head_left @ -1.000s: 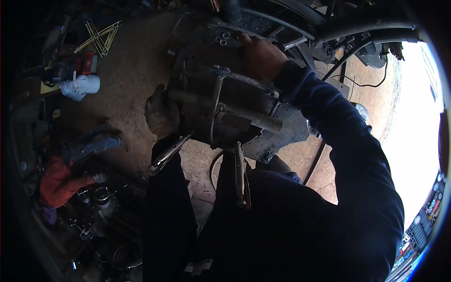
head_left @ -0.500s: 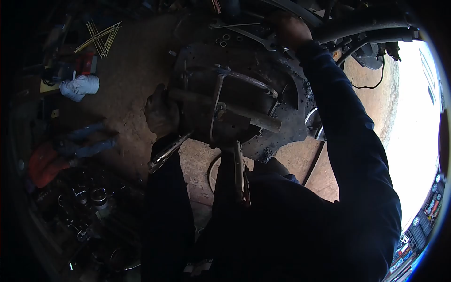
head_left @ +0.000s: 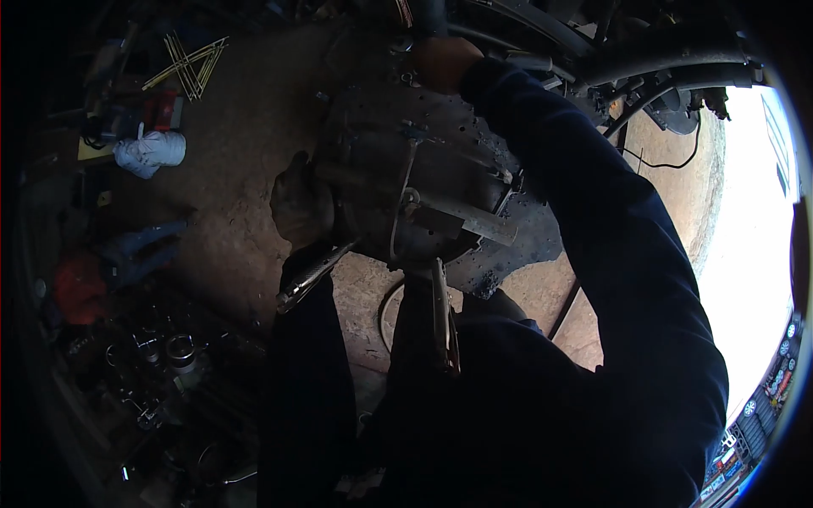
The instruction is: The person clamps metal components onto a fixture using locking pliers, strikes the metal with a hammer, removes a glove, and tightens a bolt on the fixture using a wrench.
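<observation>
Dark, flat steel plate (head_left: 449,173), mid-frame, looks heavy, rigid, best held by opposite edges; whether left hand (head_left: 302,207) or right hand (head_left: 446,64), upper centre, grips anything is unclear.

Dim brown floor (head_left: 233,144), glaring daylight (head_left: 749,229) rightward.

Left hand (head_left: 302,205) beside the dark metal plate (head_left: 538,241)

Right arm (head_left: 614,220) extends forward, its grip (head_left: 446,64) beyond left grip (head_left: 301,203).
</observation>
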A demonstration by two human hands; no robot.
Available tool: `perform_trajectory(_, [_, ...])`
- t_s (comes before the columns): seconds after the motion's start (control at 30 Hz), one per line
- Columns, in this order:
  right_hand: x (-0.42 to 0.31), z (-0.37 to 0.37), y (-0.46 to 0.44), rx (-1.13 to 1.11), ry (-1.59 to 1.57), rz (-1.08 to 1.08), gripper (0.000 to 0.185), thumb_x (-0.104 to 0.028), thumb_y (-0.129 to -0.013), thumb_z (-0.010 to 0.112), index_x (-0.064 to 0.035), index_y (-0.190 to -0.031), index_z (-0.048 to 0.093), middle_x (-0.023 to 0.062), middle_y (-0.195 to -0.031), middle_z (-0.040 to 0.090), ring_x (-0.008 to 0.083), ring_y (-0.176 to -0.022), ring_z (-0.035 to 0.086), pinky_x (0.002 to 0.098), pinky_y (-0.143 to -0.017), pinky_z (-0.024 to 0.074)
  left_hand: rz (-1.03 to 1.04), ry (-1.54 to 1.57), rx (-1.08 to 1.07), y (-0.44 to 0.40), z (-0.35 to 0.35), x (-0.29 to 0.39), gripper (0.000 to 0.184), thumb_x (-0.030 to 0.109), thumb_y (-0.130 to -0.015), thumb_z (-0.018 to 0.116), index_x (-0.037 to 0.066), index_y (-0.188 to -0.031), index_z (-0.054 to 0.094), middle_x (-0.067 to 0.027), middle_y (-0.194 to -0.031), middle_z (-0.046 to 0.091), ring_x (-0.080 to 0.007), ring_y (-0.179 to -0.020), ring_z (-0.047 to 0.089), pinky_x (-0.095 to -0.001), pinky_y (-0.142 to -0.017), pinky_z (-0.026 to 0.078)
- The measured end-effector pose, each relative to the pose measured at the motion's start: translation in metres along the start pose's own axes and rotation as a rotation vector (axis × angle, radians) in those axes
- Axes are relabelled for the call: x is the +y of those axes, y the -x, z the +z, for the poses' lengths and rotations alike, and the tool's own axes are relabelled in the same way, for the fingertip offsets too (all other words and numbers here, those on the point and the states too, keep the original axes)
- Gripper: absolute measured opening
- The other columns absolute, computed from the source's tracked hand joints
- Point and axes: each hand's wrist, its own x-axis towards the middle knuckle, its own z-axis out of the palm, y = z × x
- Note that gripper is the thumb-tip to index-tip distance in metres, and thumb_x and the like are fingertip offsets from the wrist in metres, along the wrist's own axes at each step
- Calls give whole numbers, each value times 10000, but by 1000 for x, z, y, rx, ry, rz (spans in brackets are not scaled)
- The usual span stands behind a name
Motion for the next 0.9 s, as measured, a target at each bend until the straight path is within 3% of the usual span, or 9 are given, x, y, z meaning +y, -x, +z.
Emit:
perform_trajectory(0.3, [8,17,-20,-51,66,-149,335,-236,-915,645,-291,-1241,702,113,-1071,726,321,-990,722,461,-789,604,73,19,71,1,8,-11,332,281,-938,642,182,-1254,656,-130,-995,691,-351,-922,688,-491,-765,558])
perform_trajectory(0.47, [14,25,-25,-32,38,-43,307,-240,-890,672,-200,-1191,709,124,-1047,734,349,-967,726,478,-791,600,76,35,76,2,8,-11,353,286,-930,643,183,-1267,646,-138,-996,689,-360,-909,688,-499,-770,556])
perform_trajectory(0.7, [12,23,-21,44,36,4,288,-274,-893,688,-173,-1161,718,115,-1038,742,345,-953,731,478,-788,598,43,52,13,0,3,-7,366,268,-914,643,167,-1265,647,-157,-1002,686,-365,-935,681,-505,-783,548])
perform_trajectory(0.77, [9,15,-20,-77,7,49,265,-296,-898,689,-157,-1121,722,113,-1024,745,342,-954,732,470,-776,599,58,50,27,0,5,-8,365,264,-914,641,164,-1265,648,-158,-1008,687,-364,-941,679,-504,-785,547])
perform_trajectory(0.9, [16,24,-25,-118,-6,28,268,-300,-907,676,-158,-1129,725,111,-1010,747,333,-950,735,467,-770,598,87,69,65,2,7,-11,358,253,-919,636,162,-1265,648,-153,-1021,691,-367,-946,679,-504,-794,547])
